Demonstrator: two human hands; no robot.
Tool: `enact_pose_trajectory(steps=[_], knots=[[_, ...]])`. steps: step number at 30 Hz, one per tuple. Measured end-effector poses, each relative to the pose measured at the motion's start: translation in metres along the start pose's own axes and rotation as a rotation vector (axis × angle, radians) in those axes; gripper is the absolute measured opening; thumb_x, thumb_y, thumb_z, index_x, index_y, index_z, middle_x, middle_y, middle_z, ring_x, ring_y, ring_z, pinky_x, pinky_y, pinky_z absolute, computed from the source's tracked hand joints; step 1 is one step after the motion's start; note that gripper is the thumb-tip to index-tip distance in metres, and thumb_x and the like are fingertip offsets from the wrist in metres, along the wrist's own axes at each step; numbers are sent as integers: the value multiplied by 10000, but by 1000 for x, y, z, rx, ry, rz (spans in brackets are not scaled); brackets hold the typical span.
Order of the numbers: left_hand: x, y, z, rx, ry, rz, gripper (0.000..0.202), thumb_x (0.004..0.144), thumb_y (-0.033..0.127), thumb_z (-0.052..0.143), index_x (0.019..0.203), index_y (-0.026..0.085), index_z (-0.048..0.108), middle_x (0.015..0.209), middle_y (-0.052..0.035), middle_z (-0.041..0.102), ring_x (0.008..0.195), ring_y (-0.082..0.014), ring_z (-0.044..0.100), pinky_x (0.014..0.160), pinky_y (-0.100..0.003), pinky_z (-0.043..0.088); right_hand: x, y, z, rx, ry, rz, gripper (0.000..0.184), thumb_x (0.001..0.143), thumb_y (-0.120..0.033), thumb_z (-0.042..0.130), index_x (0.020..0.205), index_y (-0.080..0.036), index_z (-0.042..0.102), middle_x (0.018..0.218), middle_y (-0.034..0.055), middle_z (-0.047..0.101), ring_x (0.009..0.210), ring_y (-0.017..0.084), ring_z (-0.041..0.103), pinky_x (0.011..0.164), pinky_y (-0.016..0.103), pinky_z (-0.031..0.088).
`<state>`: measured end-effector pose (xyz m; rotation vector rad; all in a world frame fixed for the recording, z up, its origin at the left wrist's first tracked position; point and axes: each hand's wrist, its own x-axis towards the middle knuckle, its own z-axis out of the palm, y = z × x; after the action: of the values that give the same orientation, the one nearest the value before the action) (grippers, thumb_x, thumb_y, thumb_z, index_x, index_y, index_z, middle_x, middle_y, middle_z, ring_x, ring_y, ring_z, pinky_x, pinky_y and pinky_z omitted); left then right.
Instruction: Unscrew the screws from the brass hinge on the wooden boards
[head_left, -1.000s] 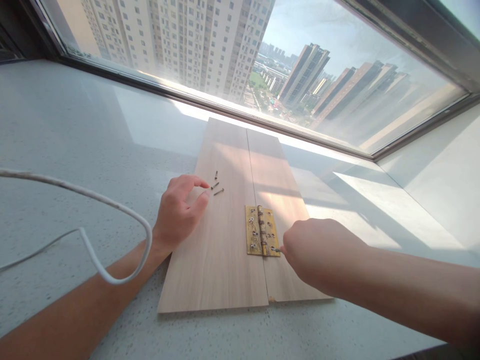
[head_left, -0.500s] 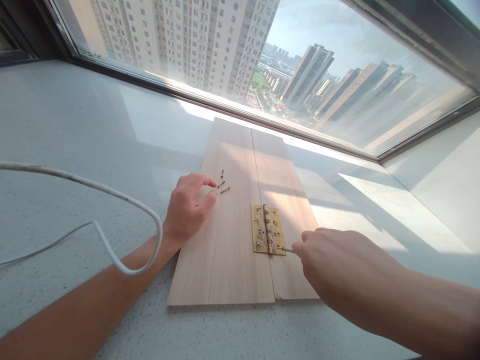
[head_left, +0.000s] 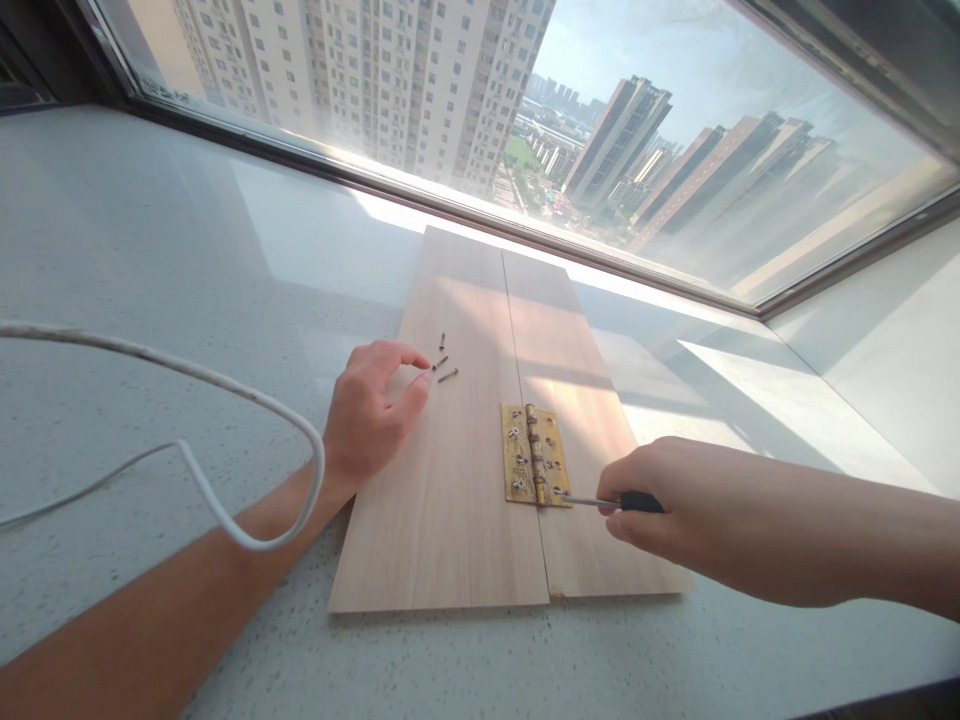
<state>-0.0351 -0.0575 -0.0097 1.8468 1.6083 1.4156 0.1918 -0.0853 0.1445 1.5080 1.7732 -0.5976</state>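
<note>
I take the hinge (head_left: 535, 455) as the middle of the clock, with the window (head_left: 480, 120) at twelve. What has just changed is the right hand (head_left: 679, 490), at four o'clock: it has rolled over, and the dark handle of the screwdriver (head_left: 592, 502) is now visible, while a second ago only the tip came out from the fist. Its fingers are curled around this handle, with the thumb below it. The tip remains at the five o'clock corner of the hinge, which lies across the seam of two wood-grain boards (head_left: 420, 520). To me, this means one screw is being turned there; whether the tip sits in its slot, I cannot tell.

The left hand (head_left: 371, 405) has stayed between nine and ten o'clock. Its thumb and forefinger make a curve, tips slightly apart, with nothing visible between them; the other fingers are hidden. Just beside these tips, three loose screws (head_left: 440, 363) lie on the nine o'clock board, apparently unmoved, so they seem still unused.
</note>
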Motion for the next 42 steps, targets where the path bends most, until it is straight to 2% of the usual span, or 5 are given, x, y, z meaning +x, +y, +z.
enact_pose_trajectory(steps=[3,10,24,34,42], knots=[[0,0,0,1,-1,5,125,817,234,521,862,197,632,935,-27,659,946,-208,571,866,-348,453,-2,3,-2,80,0,19,270,810,-401,484,662,-209,604,656,33,622,548,171,534,480,285,325],[1,0,0,15,-10,-13,127,818,248,519,860,208,632,936,-27,658,949,-213,572,869,-352,457,2,-2,1,25,42,80,306,774,-294,440,506,-189,337,519,2,416,462,119,337,440,289,235],[0,0,0,4,-6,-7,129,813,237,518,858,200,633,933,-26,662,941,-207,575,863,-346,458,3,-3,6,-49,125,109,298,765,-288,454,490,-192,390,522,27,483,457,131,379,443,293,248],[0,-1,1,7,-5,-8,122,814,233,528,863,205,636,942,-21,663,947,-208,576,866,-351,455,7,0,3,-20,88,86,304,753,-279,454,491,-189,328,491,0,404,442,115,316,433,294,227],[0,-1,0,1,-3,-12,118,813,229,531,862,203,636,941,-20,663,944,-206,574,859,-354,455,8,0,2,-9,70,70,281,754,-275,430,502,-189,341,510,1,424,460,119,335,440,300,244]])
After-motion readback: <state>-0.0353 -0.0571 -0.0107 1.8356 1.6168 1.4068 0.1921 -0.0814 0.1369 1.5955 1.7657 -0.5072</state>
